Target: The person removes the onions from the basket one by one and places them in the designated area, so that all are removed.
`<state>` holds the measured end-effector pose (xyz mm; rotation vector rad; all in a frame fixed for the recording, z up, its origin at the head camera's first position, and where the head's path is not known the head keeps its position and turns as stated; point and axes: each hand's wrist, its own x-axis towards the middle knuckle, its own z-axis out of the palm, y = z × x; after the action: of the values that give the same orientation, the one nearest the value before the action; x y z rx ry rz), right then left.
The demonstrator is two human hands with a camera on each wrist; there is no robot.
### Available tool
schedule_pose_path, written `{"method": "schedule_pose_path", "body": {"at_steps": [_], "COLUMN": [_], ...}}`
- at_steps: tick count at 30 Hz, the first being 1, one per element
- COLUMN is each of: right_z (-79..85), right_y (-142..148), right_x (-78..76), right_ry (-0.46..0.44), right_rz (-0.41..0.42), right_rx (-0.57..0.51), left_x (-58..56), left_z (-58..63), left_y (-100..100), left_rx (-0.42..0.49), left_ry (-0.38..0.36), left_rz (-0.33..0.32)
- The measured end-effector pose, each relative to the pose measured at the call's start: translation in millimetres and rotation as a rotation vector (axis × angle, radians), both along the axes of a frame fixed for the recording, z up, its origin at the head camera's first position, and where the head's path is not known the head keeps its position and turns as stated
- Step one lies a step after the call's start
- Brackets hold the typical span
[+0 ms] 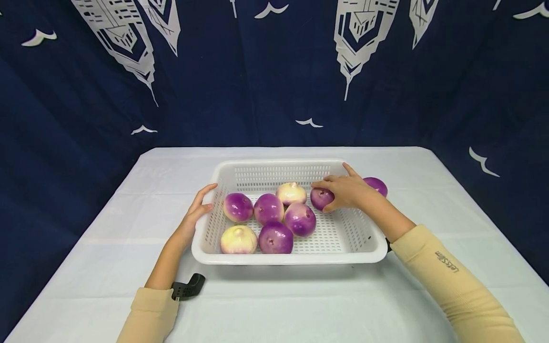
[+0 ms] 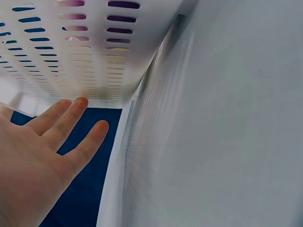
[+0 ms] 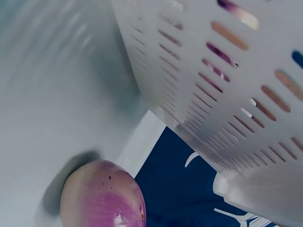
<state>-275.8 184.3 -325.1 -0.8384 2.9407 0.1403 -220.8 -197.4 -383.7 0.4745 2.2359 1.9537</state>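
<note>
1. Right-hand grip curls round a purple onion inside the basket, toward its far right; the smooth, rounded skin could slide free if the hold is too light.
2. Left-hand grip is relaxed and spread at the basket's left rim rather than clasping it, so a knock from the right might shift the basket across the counter.
3. Other onions sit bunched in the middle and left; dropping the held one against them could set them rolling or bruise them.
4. One more onion lies on the counter just beside the right wall, where a careless sweep of the right forearm may send it rolling.
</note>
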Motion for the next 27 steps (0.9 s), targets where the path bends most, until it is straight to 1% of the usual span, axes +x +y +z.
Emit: {"method": "schedule_pose_path", "body": {"at_steps": [5,10,15,17,21,27], "right_z": [0.3,-1.8,-2.5,-2.6,-2.5,-0.9], "right_y": [-1.0,-1.0,-0.7,-0.2,1.0,2.4], "right_x": [0.4,-0.7,-0.4,-0.4,-1.0,0.1], "right_ry": [-0.002,0.004,0.009,0.018,0.037,0.033], "right_rz": [0.006,0.011,0.013,0.015,0.026,0.014], "right_rx": [0.013,0.033,0.02,-0.005,-0.092,-0.232], "left_x": [-0.1,-0.6,0.1,0.4,0.1,0.1], "left_z": [1.6,-0.7,-1.1,-0.5,-0.1,-0.7], "left_y": [0.0,-0.6,-1.3,-1.3,-1.0,-0.8], "left_rx": [0.01,0.003,-0.006,-0.004,0.003,0.0], "left_ry": [-0.007,0.003,0.001,-0.001,0.001,0.006], "left_rz": [0.0,-0.001,-0.001,0.0,-0.002,-0.007]}}
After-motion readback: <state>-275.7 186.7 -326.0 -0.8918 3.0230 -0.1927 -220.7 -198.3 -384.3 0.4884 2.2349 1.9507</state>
